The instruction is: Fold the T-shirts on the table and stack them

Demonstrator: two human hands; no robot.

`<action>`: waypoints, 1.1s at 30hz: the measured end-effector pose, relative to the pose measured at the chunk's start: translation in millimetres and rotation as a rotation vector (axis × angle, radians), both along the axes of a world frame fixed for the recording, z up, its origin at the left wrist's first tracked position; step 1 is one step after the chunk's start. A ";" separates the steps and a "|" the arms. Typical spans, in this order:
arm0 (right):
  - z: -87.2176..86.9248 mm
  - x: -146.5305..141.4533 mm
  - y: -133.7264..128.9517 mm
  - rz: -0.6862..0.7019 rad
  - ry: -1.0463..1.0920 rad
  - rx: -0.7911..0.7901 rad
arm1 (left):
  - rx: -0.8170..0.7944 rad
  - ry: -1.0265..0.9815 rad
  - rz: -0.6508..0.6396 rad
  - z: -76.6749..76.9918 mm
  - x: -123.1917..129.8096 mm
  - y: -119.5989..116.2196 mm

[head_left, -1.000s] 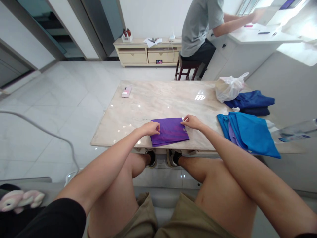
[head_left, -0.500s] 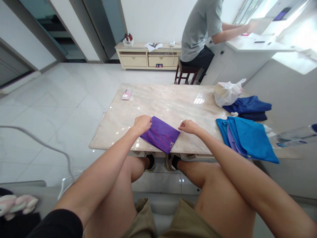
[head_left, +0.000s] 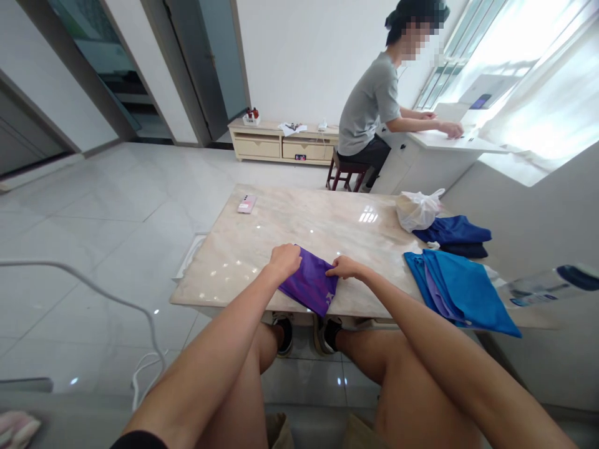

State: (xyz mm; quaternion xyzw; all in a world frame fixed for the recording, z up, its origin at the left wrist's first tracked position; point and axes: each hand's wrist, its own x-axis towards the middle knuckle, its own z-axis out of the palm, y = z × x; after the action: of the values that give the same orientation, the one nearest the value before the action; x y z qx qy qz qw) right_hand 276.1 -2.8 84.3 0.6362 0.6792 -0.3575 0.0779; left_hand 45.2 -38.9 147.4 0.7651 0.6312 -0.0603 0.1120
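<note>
One purple cloth [head_left: 312,282] lies between left grip [head_left: 285,259] and right grip [head_left: 346,267] — both pinching it.

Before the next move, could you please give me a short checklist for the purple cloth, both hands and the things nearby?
1. Left hand on the purple cloth: ok, at its upper left edge.
2. Right hand touching the cloth: ok, at its right corner.
3. Cloth clear of the near edge of the table: not ok, its lower corner reaches that edge.
4. Phone apart from the cloth: ok.
5. Cloth's underside flat: cannot tell, hidden.
</note>
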 end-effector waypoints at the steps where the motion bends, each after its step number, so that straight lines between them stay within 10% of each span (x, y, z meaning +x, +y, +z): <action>1: 4.5 -2.6 -2.5 -0.060 0.082 -0.024 | 0.005 -0.011 -0.001 1.6 0.5 -1.5; 11: 83.1 15.8 -38.1 -0.337 0.355 0.007 | 0.143 -0.145 -0.042 38.5 25.3 -31.0; 23: 200.5 227.7 -164.7 -0.769 0.412 0.320 | 0.260 -0.226 -0.150 70.1 102.5 -56.4; 29: 211.9 315.5 -229.2 -0.948 0.388 0.443 | 0.225 -0.162 -0.256 62.5 128.0 -68.3; 33: 203.5 338.0 -225.5 -1.028 0.412 0.563 | 0.223 -0.152 -0.264 62.1 133.8 -69.5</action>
State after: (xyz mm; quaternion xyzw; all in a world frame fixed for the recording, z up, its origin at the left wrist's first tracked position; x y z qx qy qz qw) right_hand 614.1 -228.3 287.9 0.7961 0.3554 -0.2719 -0.4076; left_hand 178.9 -108.4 209.5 0.8514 0.5177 0.0539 0.0653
